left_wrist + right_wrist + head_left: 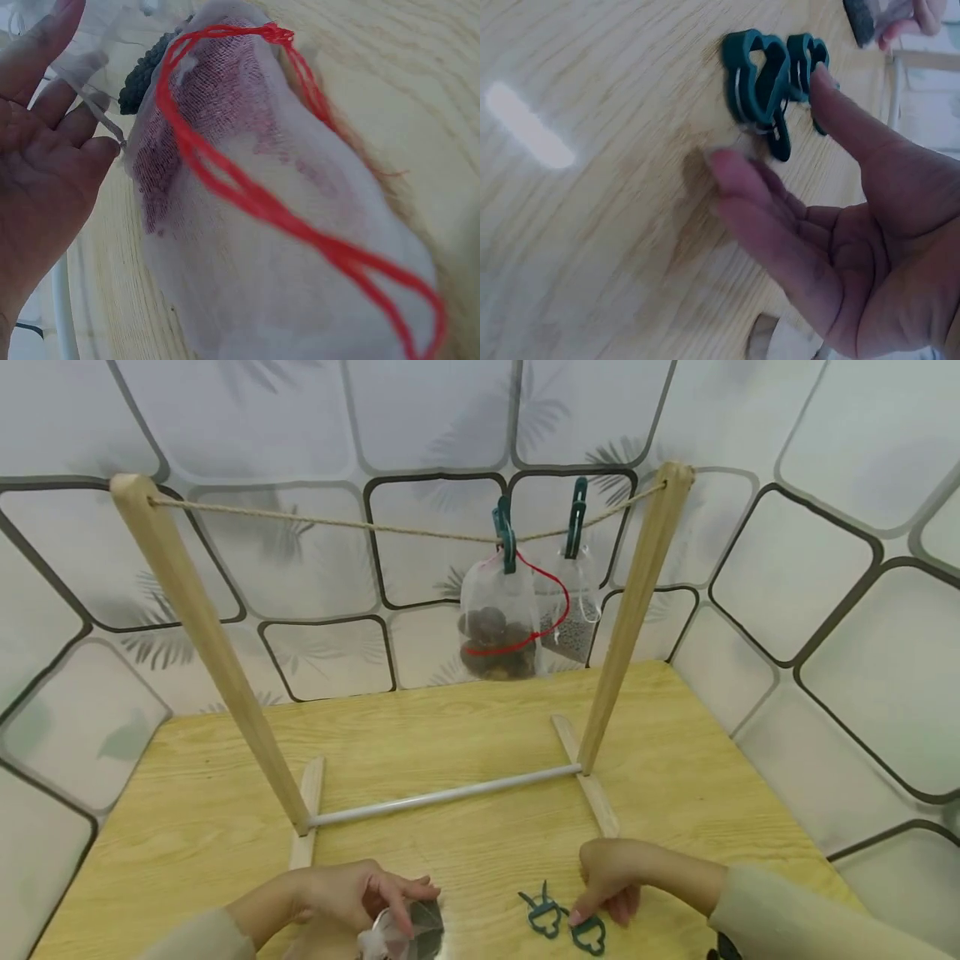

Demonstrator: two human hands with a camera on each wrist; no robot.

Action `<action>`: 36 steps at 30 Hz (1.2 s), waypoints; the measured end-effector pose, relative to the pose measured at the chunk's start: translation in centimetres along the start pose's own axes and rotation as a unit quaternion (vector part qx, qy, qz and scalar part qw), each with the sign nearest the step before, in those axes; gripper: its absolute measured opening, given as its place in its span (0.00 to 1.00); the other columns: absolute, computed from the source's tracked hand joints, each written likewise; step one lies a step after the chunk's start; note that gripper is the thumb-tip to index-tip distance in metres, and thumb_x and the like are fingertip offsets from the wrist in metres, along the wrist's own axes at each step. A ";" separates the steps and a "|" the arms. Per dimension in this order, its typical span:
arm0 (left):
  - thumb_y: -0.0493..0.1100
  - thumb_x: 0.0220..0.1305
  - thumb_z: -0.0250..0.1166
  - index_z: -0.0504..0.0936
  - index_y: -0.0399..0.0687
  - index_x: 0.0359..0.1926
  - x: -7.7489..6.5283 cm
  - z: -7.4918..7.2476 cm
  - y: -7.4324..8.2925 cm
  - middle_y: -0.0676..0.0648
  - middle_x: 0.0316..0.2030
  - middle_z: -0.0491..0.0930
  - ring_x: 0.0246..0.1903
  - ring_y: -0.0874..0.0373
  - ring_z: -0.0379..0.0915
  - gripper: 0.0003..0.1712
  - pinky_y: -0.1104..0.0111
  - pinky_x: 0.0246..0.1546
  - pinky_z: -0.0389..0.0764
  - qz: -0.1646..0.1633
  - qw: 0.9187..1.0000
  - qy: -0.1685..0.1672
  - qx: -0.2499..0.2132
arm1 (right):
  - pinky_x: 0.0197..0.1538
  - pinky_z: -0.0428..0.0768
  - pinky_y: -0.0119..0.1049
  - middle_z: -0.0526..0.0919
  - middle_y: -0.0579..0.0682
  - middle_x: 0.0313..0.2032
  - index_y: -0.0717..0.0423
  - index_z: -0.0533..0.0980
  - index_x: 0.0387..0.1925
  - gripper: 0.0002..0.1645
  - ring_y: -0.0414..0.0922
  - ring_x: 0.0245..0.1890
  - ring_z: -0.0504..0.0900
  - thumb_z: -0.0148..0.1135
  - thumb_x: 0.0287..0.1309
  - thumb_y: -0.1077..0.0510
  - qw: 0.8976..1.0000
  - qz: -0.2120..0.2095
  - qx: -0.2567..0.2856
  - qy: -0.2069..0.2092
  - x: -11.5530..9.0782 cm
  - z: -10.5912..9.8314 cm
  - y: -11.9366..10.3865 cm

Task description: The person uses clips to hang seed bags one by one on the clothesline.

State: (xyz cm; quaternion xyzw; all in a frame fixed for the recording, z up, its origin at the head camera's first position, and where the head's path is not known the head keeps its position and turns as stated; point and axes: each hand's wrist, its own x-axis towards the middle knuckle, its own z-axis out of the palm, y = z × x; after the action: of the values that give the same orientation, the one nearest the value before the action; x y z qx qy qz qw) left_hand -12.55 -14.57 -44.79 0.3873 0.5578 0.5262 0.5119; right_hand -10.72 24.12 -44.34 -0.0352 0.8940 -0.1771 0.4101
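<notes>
At the front of the table, my left hand (352,893) holds a small sheer mesh drawstring bag (426,927) with dark grains inside. In the left wrist view, its white cord and sheer fabric run by the curled fingers. A white mesh bag with a red cord (285,225) lies close to that camera, with purplish contents at one end. My right hand (611,881) reaches down beside two dark green clothespins, a nearer one (757,79) and a farther one (808,64). Its thumb overlaps the farther one in the right wrist view, and the fingers are bent apart from the thumb.
A wooden frame (637,618) with a white crossbar (450,793) stands on the table. From its rope (322,518), green clothespins hold a mesh bag of brown lumps (498,639) and a bag of small grains (570,631). Patterned panels (442,418) surround the table.
</notes>
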 end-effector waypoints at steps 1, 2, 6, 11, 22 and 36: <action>0.34 0.61 0.63 0.75 0.23 0.48 0.1 0.0 0.0 0.37 0.69 0.57 0.72 0.46 0.37 0.18 0.70 0.59 0.69 -0.005 1.000 0.008 0.003 | 0.15 0.78 0.36 0.80 0.54 0.10 0.60 0.76 0.14 0.32 0.46 0.11 0.80 0.75 0.34 0.35 1.000 -0.008 -0.022 -0.002 0.7 0.2 0.2; 0.35 0.61 0.63 0.76 0.22 0.46 0.2 0.0 0.0 0.39 0.67 0.61 0.72 0.46 0.40 0.18 0.70 0.59 0.69 -0.008 1.000 0.019 0.002 | 0.14 0.78 0.35 0.79 0.53 0.09 0.59 0.75 0.13 0.34 0.46 0.10 0.80 0.75 0.33 0.33 0.999 -0.014 -0.039 -0.003 1.3 0.4 0.4; 0.39 0.64 0.61 0.76 0.22 0.46 0.4 -0.2 -0.2 0.44 0.57 0.75 0.67 0.51 0.58 0.19 0.68 0.63 0.66 0.018 0.998 0.055 -0.016 | 0.16 0.79 0.37 0.78 0.52 0.08 0.59 0.75 0.10 0.33 0.46 0.10 0.80 0.74 0.35 0.34 0.997 -0.016 -0.078 0.004 1.4 0.5 -0.4; 0.37 0.70 0.53 0.79 0.33 0.49 0.6 -0.7 -0.7 0.47 0.48 0.82 0.55 0.53 0.75 0.14 0.67 0.56 0.74 0.073 0.990 0.060 -0.106 | 0.15 0.79 0.38 0.77 0.54 0.07 0.62 0.75 0.10 0.27 0.46 0.09 0.78 0.77 0.39 0.46 0.997 -0.010 -0.073 0.026 -0.2 -0.6 -2.2; 0.39 0.70 0.52 0.78 0.46 0.40 1.1 -0.9 0.2 0.53 0.39 0.85 0.42 0.65 0.80 0.08 0.76 0.39 0.79 -0.002 0.967 0.189 -0.169 | 0.10 0.66 0.30 0.75 0.52 0.07 0.57 0.71 0.15 0.28 0.41 0.06 0.71 0.73 0.43 0.40 0.992 -0.019 -0.124 0.022 -1.2 -1.2 -4.2; 0.40 0.70 0.53 0.81 0.43 0.40 1.4 -1.0 0.7 0.52 0.34 0.85 0.35 0.64 0.82 0.10 0.74 0.37 0.81 -0.045 0.939 0.274 -0.204 | 0.25 0.76 0.30 0.74 0.44 0.17 0.57 0.75 0.20 0.23 0.39 0.18 0.70 0.77 0.39 0.45 0.951 -0.064 -0.288 0.094 -1.5 -0.9 -5.4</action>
State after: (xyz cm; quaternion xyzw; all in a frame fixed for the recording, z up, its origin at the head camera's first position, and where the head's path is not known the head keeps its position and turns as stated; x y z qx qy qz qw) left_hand -13.85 -13.32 -44.46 0.0902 0.5736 0.6910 0.4305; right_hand -10.83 19.69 -40.84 -0.1926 0.9373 0.0595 0.2843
